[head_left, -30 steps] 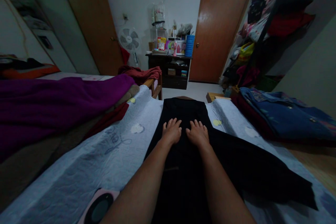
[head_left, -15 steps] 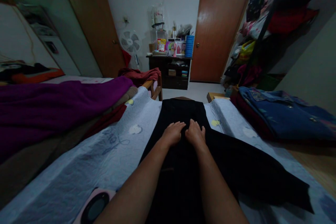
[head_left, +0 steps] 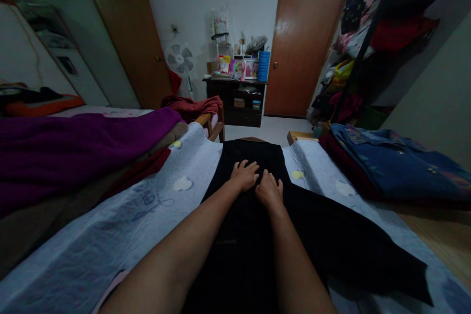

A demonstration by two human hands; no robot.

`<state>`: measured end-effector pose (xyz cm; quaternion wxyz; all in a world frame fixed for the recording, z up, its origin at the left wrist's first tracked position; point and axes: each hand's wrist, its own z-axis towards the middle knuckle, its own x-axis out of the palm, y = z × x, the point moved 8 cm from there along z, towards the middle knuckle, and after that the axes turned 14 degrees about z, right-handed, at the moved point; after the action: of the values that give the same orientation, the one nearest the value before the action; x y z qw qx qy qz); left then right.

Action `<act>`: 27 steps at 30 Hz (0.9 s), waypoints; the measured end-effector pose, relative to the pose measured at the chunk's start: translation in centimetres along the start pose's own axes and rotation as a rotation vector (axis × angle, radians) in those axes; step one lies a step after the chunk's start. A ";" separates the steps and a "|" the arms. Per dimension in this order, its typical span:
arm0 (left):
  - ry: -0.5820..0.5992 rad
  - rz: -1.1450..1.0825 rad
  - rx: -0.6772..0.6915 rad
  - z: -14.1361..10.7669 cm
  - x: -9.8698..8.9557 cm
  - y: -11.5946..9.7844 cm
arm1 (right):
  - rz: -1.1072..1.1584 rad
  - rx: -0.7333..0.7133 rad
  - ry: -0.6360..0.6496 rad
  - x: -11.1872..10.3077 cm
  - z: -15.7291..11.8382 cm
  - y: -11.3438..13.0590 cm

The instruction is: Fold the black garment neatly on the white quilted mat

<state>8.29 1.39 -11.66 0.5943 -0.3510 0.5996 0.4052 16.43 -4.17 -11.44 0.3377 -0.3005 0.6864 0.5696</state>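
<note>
A black garment (head_left: pixel 253 240) lies on a light blue patterned bed cover (head_left: pixel 154 225), one sleeve stretched out to the right. On its upper part rests my left hand (head_left: pixel 244 175), palm down with the fingers spread. Close beside it, slightly nearer to me, my right hand (head_left: pixel 270 190) lies on the same black cloth, its fingers apart. Neither hand holds anything. The underside of both hands is hidden. My left forearm mostly covers a pink-edged object (head_left: pixel 115 287) at the bottom left.
A purple blanket (head_left: pixel 88 147) covers the left side. Folded blue denim clothing (head_left: pixel 401 162) is stacked at the right. Beyond the bed stand a dark cabinet (head_left: pixel 231 108), a white fan (head_left: pixel 181 59) and a wooden door (head_left: pixel 307 44). Bags (head_left: pixel 401 32) hang at the upper right.
My left hand has moved slightly forward with its fingers more spread. My right hand has come slightly back towards me. The camera view has shifted a little, and my left forearm hides more of the pink-edged object.
</note>
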 end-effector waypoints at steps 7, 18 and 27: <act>-0.021 0.028 -0.035 1.5 1.6 2.6 | -0.023 -0.010 -0.010 0.3 0.2 -0.2; -0.115 0.052 -0.278 2.4 1.7 6.6 | -0.030 -0.024 -0.054 0.5 0.5 -0.4; 0.001 0.081 -0.307 4.1 2.5 8.3 | -0.036 -0.022 -0.043 0.5 0.4 -0.4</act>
<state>2.44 8.72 -13.46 0.5165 -0.4135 0.5443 0.5157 16.52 -3.82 -12.14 0.3593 -0.3040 0.6672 0.5774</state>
